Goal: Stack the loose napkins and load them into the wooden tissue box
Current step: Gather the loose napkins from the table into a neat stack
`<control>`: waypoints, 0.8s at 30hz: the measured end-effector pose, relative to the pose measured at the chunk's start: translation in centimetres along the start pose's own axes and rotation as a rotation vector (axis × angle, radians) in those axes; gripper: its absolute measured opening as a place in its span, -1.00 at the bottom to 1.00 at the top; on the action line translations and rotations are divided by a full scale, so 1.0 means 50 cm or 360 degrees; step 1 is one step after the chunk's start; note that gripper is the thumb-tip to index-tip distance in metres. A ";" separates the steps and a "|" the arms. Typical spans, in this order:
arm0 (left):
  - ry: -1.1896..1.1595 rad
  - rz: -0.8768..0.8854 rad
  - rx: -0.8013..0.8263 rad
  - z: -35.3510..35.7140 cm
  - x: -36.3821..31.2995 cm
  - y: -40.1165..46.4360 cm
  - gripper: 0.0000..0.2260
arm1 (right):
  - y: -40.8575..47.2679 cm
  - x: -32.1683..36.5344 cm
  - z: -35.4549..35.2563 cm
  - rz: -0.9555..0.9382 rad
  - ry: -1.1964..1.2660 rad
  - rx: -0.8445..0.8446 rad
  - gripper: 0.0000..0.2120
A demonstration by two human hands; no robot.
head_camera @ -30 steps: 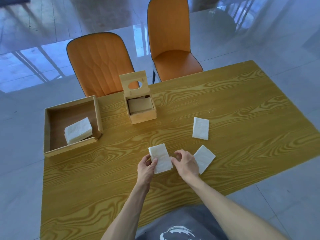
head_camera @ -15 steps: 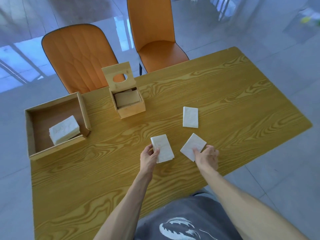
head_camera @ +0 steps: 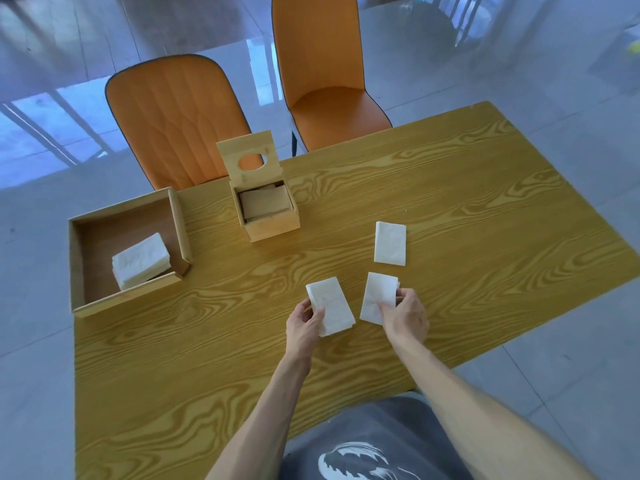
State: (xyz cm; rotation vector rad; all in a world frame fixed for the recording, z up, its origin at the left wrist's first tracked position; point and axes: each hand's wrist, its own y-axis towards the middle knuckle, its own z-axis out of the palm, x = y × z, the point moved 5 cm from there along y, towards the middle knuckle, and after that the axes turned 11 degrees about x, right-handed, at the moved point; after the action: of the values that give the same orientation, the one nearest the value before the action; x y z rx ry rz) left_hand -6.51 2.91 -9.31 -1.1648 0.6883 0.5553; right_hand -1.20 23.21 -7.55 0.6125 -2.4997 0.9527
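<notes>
Tray (head_camera: 178, 220) left of tissue box (head_camera: 273, 228) — napkin (head_camera: 390, 242) right, on table (head_camera: 485, 220).

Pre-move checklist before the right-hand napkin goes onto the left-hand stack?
1. Left hand grip on the napkin stack: ok, thumb on top.
2. Right hand grip on the second napkin: ok, near corner pinched.
3. Second napkin fully lifted off the table: cannot tell.
4. Third napkin collected: not ok, lying loose.
5. Tissue box lid open: ok, upright.
6. Room left in the box: cannot tell.
</notes>
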 end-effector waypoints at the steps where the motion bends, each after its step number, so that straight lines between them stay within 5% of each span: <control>1: 0.0009 -0.0003 0.0000 -0.001 0.002 0.001 -0.72 | -0.002 -0.001 0.000 -0.0016 0.0022 -0.0001 -0.74; 9: 0.0029 -0.0001 -0.0006 -0.002 0.009 0.008 -0.73 | -0.001 0.004 0.003 -0.0244 0.0193 0.0010 -0.82; 16: 0.0009 -0.0018 -0.0014 -0.006 0.011 0.010 -0.70 | 0.002 0.018 -0.011 -0.0055 0.0993 0.0150 -0.49; 20: -0.0012 -0.0017 -0.0005 -0.008 0.011 0.012 -0.69 | 0.009 0.037 -0.002 -0.0039 0.1447 0.0539 -0.28; 24: -0.0038 -0.0043 0.0031 -0.012 0.011 0.017 -0.66 | -0.005 0.060 0.031 -0.0153 0.1428 0.1056 -0.20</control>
State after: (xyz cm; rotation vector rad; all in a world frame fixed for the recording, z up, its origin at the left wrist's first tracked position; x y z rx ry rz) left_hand -6.89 2.65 -10.39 -1.1460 0.6555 0.5380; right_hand -3.88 21.20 -7.02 0.3475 -1.3474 1.5845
